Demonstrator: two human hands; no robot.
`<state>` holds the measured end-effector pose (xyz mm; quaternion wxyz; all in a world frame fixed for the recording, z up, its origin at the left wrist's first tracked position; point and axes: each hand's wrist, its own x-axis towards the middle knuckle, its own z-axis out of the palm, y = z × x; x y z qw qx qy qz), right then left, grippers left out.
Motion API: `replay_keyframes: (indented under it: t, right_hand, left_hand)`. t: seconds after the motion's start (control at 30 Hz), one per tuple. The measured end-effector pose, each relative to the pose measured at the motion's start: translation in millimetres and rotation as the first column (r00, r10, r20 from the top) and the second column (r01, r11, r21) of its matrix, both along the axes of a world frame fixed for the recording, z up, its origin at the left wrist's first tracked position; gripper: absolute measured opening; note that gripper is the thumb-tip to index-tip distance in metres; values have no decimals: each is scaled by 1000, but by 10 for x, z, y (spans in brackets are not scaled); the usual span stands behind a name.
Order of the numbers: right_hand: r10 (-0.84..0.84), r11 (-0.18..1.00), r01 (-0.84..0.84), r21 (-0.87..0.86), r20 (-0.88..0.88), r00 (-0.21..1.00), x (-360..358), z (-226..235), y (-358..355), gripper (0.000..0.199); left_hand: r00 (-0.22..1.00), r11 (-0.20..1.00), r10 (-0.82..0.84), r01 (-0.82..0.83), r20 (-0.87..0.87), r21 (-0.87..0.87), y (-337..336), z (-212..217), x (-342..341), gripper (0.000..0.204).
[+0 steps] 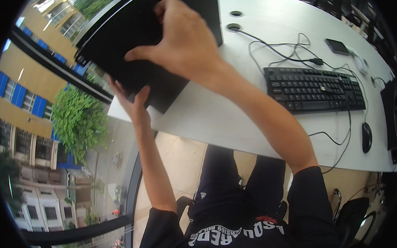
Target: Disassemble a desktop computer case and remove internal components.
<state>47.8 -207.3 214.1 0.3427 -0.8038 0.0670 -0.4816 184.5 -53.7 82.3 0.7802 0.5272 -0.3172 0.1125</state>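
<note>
A large black computer case stands tilted at the far left of the white desk, beside the window. My left hand grips its lower left edge, with the thumb on the near face and the other fingers partly hidden. Across the case's broad black side lies my right hand. Its thumb is stretched out over the panel and its fingers curl down onto the dark surface farther up, where their tips are hard to make out. The top of the case runs out of the picture.
A black keyboard lies to the right with a cable plug on it. Loose black cables trail from a desk grommet. A phone and a black mouse are farther right. Tall window glass borders the left side.
</note>
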Motion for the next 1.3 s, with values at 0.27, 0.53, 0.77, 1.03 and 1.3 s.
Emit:
replay_keyframes:
  t: [0.27, 0.53, 0.77, 1.03, 1.3]
  right_hand:
    - [104, 992, -104, -71, 1, 995, 23, 37, -116, 84]
    - [235, 933, -181, 312, -145, 961, -280, 422, -313, 63]
    - [126, 968, -50, 247, -300, 945, -777, 650, -133, 44]
    - [219, 923, -84, 375, -332, 917, -1101, 308, -180, 57]
    - [398, 666, -149, 731, -180, 899, -1619, 27, -103, 44]
  left_hand:
    - [999, 998, 2, -5, 50, 68, 94, -22, -46, 102]
    - [990, 987, -140, 142, -30, 71, 149, -43, 52, 135]
    - [975, 971, -221, 219, -13, -100, 16, 50, -3, 100]
    - [992, 983, -130, 130, 7, -127, 30, 122, -116, 102]
    - [988, 982, -154, 151, -17, -116, -39, 84, -135, 102]
